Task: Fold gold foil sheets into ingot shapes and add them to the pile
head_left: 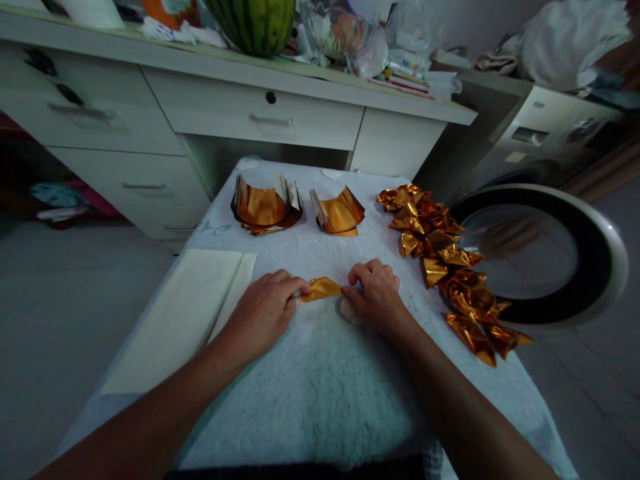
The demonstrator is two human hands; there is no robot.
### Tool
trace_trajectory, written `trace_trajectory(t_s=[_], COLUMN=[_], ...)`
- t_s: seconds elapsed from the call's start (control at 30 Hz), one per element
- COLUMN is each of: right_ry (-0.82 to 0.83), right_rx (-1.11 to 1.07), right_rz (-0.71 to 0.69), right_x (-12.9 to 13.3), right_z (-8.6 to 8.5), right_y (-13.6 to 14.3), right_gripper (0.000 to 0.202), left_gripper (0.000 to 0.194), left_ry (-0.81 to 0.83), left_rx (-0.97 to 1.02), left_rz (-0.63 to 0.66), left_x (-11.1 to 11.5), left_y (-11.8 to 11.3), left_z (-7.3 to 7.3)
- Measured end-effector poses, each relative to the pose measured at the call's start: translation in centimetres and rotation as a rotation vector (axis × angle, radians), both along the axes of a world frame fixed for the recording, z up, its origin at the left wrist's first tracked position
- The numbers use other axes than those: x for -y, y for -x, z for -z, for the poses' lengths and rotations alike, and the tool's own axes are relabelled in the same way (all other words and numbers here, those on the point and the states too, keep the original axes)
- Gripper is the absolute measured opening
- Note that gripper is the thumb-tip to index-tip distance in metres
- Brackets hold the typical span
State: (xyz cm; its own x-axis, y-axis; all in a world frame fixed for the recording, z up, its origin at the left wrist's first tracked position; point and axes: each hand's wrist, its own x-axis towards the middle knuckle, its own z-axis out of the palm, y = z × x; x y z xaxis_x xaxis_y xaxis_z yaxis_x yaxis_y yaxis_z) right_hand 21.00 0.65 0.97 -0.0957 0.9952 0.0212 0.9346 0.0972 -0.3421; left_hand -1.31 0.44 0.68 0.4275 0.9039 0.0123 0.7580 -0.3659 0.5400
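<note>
A small folded piece of gold foil paper (321, 289) lies at the middle of the cloth-covered table, between my hands. My left hand (267, 308) pinches its left end between thumb and fingers. At its right end, my right hand (375, 293) touches the tip with the thumb, its fingers curled above. Beyond them stand two stacks of curved gold sheets, a larger one (263, 205) on the left and a smaller one (340, 212) on the right. Several folded gold foil pieces (431, 240) form a long pile along the table's right side.
Cream paper sheets (173, 313) lie at the left of the table (320, 400). Behind it is a white drawer desk (270, 113) with a watermelon (255, 23) and a glass bowl (333, 33). An open washing-machine door (535, 247) reaches near the table's right edge.
</note>
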Motion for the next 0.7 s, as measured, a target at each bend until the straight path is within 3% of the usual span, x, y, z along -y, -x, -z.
trace_trajectory(t_s=[0.2,0.5,0.7], right_ry=[0.014,-0.091,-0.1], right_rx=[-0.051,-0.247,-0.285], right_rz=[-0.028,-0.317,-0.313], right_x=[-0.07,0.23,0.13], right_z=[-0.13,-0.02,-0.15], right_y=[-0.35,-0.43,0.11], right_gripper=[0.011,0.026,0.008], left_gripper=[0.026,0.023,0.017], left_ry=[-0.023,-0.107,-0.096], left_rx=[-0.003,0.027,0.018], left_rz=[0.014,0.012,-0.029], left_x=[0.15,0.62,0.58], left_y=[-0.01,-0.36,-0.53], left_z=[-0.1,-0.12,-0.14])
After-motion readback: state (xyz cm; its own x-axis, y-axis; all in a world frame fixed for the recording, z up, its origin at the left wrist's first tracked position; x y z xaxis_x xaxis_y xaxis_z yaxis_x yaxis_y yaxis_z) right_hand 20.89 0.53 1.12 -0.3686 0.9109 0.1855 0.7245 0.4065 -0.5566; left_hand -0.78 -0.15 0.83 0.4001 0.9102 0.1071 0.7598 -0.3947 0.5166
